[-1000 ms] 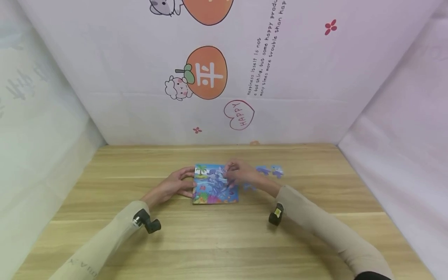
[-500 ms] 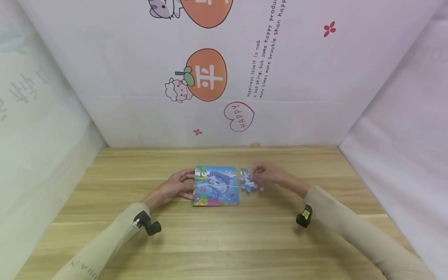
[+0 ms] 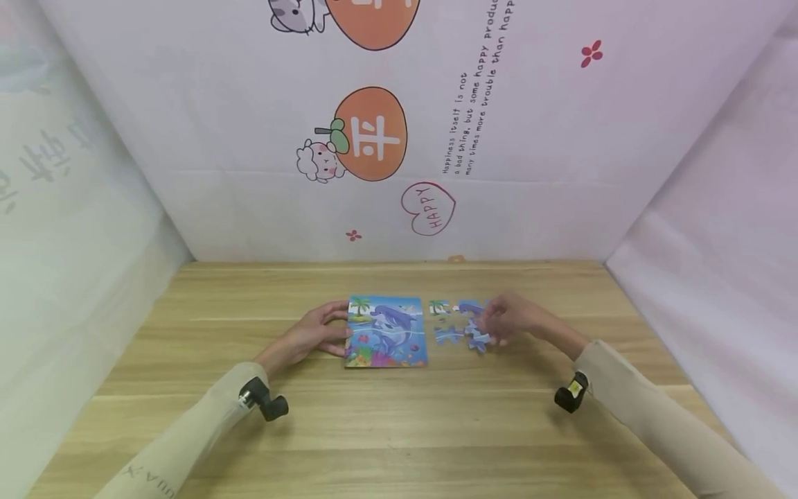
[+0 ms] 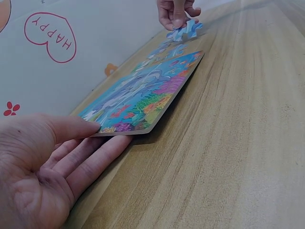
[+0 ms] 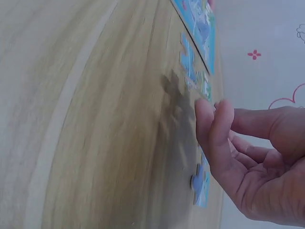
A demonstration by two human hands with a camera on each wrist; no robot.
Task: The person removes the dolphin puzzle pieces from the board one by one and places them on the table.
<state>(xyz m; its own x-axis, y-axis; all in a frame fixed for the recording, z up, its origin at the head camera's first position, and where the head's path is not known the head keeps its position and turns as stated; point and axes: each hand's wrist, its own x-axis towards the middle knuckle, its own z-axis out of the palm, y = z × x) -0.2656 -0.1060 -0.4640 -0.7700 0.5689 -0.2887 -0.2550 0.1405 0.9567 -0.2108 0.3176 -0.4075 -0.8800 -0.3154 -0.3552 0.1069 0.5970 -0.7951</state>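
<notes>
A square dolphin picture board [image 3: 386, 333] lies in the middle of the table. My left hand [image 3: 314, 329] grips its left edge; in the left wrist view the thumb rests on top and the fingers reach under it. To the right of the board, my right hand [image 3: 508, 317] pinches a blue jigsaw piece [image 4: 186, 31] between thumb and fingertips, low over the table. Close by lie a palm-tree jigsaw piece [image 3: 439, 306], a purple dolphin piece [image 3: 469, 308] and a pale blue piece [image 3: 447, 335]. The fingers partly cover the pieces at the right.
The wood-grain table [image 3: 386, 430] ends at a white printed cloth backdrop [image 3: 530, 138], with cloth walls on both sides. A small black camera mount sits on each sleeve.
My right hand has moved right, away from the board, carrying the jigsaw piece and uncovering the dolphin picture and several loose pieces. My left hand stays at the board's left edge.
</notes>
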